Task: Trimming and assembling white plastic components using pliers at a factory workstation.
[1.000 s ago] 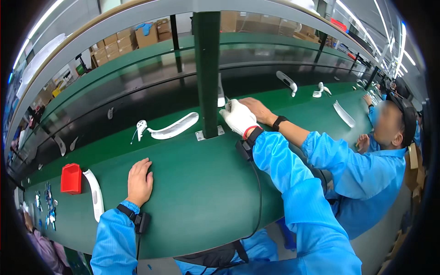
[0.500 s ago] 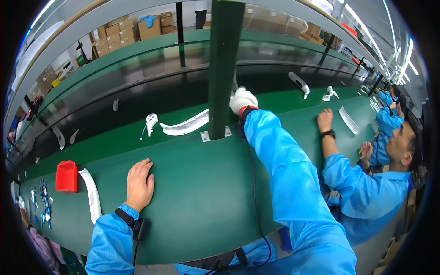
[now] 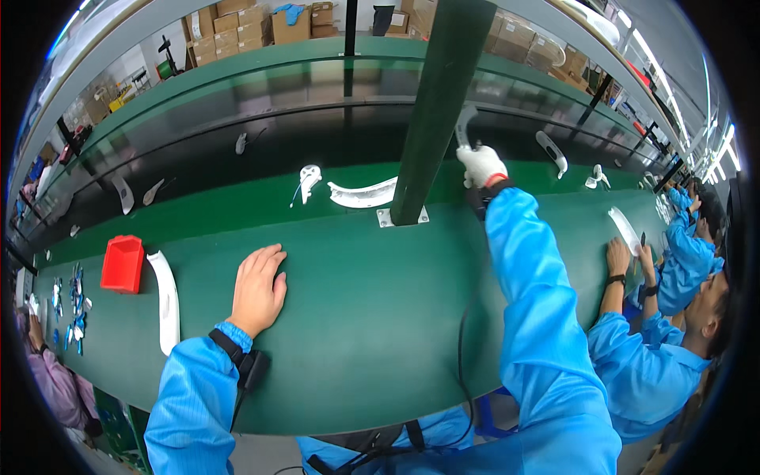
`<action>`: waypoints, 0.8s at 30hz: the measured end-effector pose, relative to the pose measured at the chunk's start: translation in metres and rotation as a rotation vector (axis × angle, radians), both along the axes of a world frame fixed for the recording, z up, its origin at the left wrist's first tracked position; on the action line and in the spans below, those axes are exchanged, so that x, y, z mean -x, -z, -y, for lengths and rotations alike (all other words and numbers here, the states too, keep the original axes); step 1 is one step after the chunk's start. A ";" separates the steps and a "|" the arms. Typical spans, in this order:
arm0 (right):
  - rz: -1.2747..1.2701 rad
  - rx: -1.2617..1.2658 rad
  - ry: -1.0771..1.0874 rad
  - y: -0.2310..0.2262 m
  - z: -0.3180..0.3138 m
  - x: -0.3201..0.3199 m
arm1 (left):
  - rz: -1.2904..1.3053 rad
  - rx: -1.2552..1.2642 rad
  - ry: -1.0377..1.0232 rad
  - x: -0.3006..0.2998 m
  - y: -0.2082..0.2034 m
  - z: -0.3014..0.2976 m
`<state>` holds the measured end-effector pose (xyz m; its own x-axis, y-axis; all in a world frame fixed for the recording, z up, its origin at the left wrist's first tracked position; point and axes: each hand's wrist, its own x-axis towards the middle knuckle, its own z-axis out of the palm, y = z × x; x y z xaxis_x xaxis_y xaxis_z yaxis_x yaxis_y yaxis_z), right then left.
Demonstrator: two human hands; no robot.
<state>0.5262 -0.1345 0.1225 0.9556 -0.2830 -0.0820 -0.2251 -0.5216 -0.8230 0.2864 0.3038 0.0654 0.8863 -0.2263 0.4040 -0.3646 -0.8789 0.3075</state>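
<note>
My left hand (image 3: 260,288) is bare and lies flat on the green table, fingers stretched out, holding nothing. Beside it on the left are a long curved white plastic part (image 3: 165,305) and a red bin (image 3: 122,265). My right hand (image 3: 483,165), in a white glove, reaches past the right side of the green post (image 3: 440,111). Its fingers are closed at the lower end of a grey-white curved plastic part (image 3: 465,125) over the dark conveyor belt. Left of the post, a curved white part (image 3: 364,195) and a small white part with a wire (image 3: 309,179) lie on the green ledge.
More white parts, including a curved one (image 3: 552,153), are spread along the dark belt (image 3: 277,146). Small blue-wrapped pieces (image 3: 77,313) lie at the far left. A co-worker in blue (image 3: 649,372) handles a white part (image 3: 625,229) on the right. A black cable (image 3: 462,356) hangs from my right wrist.
My view has shifted, moving the post rightward in it. My right hand now shows farther right of the post, with the grey-white part more visible. The co-worker now has both hands at a white part.
</note>
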 end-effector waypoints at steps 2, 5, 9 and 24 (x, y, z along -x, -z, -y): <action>0.093 -0.268 -0.076 0.016 0.034 0.013 | 0.009 0.008 0.022 -0.004 0.003 -0.001; 0.089 -0.485 -0.065 -0.002 0.035 0.085 | 0.053 -0.002 0.009 -0.006 0.011 -0.008; 0.015 -0.670 -0.178 -0.014 0.020 0.184 | 0.058 0.036 0.004 -0.005 0.013 -0.024; -0.231 -0.499 -0.597 -0.056 -0.115 0.322 | -0.492 0.026 0.301 0.113 -0.084 0.072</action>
